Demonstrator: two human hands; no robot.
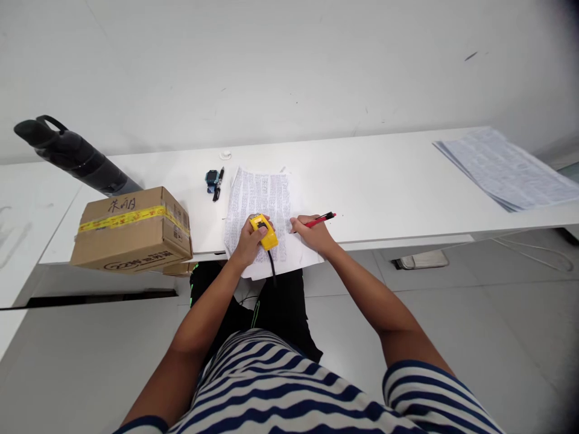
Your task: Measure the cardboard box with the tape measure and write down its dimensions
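Observation:
A printed sheet of paper point(260, 199) lies on the white desk point(384, 181) in front of me, its near edge hanging over the desk's front. My left hand point(248, 242) is closed around a small yellow device point(265, 231) with a black cable, resting on the sheet. My right hand point(313, 234) grips a red pen point(319, 220), its tip down on the paper's right side and its far end pointing right.
A taped cardboard box point(131, 232) sits at the desk's left front corner, with a dark cylinder point(72, 154) behind it. A small blue watch point(211, 178) and a black pen point(218, 184) lie behind the sheet. A stack of printed papers point(509, 169) is at far right.

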